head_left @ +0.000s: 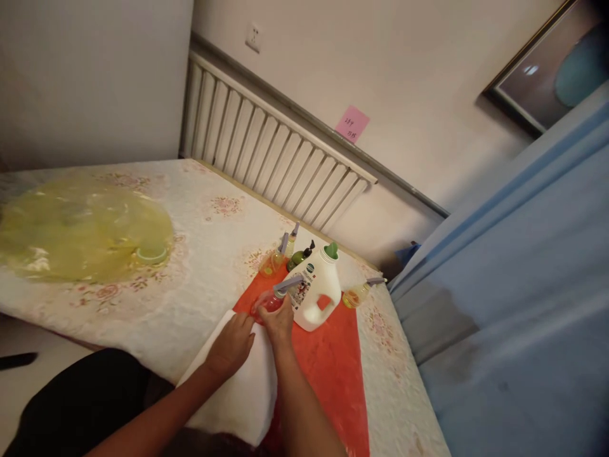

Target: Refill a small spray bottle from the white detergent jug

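My right hand [280,320] is closed around a small clear pump bottle [276,298] with pinkish liquid and a grey pump head, held over a red cloth [333,362]. My left hand [232,346] lies beside it with curled fingers on a white towel [247,393], touching the bottle's base side. A white detergent jug [316,289] with a green cap stands just right of the bottle.
Small pump bottles with yellow liquid [273,260], a dark green bottle [299,256] and another yellow bottle [358,293] stand around the jug. A yellow plastic sheet [80,231] lies far left on the bed. A radiator [266,152] lines the wall; blue curtain [514,304] hangs right.
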Motion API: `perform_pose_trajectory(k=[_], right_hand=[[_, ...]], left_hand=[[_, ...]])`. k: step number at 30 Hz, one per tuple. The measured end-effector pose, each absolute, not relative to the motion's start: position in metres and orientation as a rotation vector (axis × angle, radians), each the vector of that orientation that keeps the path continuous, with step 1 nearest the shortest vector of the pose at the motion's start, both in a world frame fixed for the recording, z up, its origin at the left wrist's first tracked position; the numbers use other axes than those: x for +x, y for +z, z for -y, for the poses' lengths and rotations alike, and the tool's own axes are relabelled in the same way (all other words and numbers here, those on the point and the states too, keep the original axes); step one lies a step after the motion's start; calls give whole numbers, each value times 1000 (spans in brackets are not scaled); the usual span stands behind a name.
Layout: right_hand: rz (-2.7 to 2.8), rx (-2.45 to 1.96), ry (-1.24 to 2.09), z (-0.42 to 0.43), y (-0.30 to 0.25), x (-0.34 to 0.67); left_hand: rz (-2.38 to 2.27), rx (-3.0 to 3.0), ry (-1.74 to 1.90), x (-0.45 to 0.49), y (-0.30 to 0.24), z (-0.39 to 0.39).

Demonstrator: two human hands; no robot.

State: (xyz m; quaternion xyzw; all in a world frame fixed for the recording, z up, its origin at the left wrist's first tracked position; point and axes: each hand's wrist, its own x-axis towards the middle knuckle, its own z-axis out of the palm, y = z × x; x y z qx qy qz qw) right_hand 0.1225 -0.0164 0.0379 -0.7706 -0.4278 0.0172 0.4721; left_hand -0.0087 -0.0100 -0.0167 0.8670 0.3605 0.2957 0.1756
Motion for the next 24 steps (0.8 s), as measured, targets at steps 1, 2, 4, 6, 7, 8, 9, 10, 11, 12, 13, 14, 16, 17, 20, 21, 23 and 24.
perform_pose_trajectory(k=[1, 2, 4, 6, 7, 8, 9, 10, 11, 12, 13, 14, 16, 17, 20, 21, 23, 24], right_hand=[[1042, -1876, 33, 17, 38, 122], [1037, -1862, 26, 17, 39, 122], [1026, -1832, 10, 19, 45, 121], [1021, -1792, -3, 24, 56, 120], [1020, -1770, -1, 28, 63, 120], [1025, -1748, 12, 33, 72, 121], [1031, -1727, 34, 40, 81, 121], [1037, -1709, 66, 48, 91, 122], [1040, -1695, 108, 57, 100, 123], [1038, -1685, 157, 67, 109, 125], [1030, -1679, 207, 79, 116, 127], [1018, -1676, 256, 91, 121, 129], [985, -1661, 337, 115, 127, 133], [964, -1645, 367, 127, 127, 135], [893, -1530, 454, 161, 124, 139], [873, -1471, 494, 171, 123, 139], [849, -1354, 594, 188, 122, 139], [847, -1305, 640, 196, 122, 139]], left_hand=[[-1019, 2458, 826, -9, -16, 10], [-1015, 2456, 825, -9, -15, 10], [-1006, 2453, 837, -10, -15, 10], [-998, 2456, 850, -10, -15, 11], [-996, 2461, 853, -11, -14, 12], [-994, 2466, 852, -11, -14, 12], [-991, 2470, 850, -12, -13, 12], [-987, 2470, 848, -12, -12, 12], [-982, 2463, 849, -13, -11, 12], [-974, 2449, 855, -13, -10, 11], [-962, 2419, 867, -13, -9, 9], [-955, 2353, 883, -12, -9, 7], [-965, 2160, 906, -10, -5, 5], [-982, 2075, 911, -8, -2, 6], [-955, 1812, 877, -5, 16, 26], [-864, 1606, 827, -5, 24, 39], [-554, 1131, 655, -8, 42, 70], [-390, 958, 526, -9, 50, 87]])
